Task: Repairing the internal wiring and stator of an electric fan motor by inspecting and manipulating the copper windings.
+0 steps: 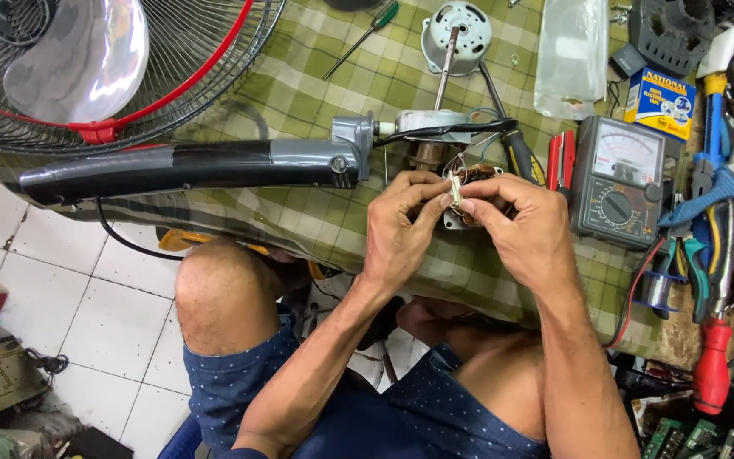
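Head view — small white sleeve [455, 192] (pinched) upright

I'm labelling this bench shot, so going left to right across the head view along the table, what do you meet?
Fan guard → grey-and-black fan neck → left hand → right hand → analog multimeter → blue-handled pliers.

A single head-worn view looks steeply down, close over the green checked cloth-covered workbench [333, 212], its near edge crossing mid-frame above the white tiled floor [87, 297].
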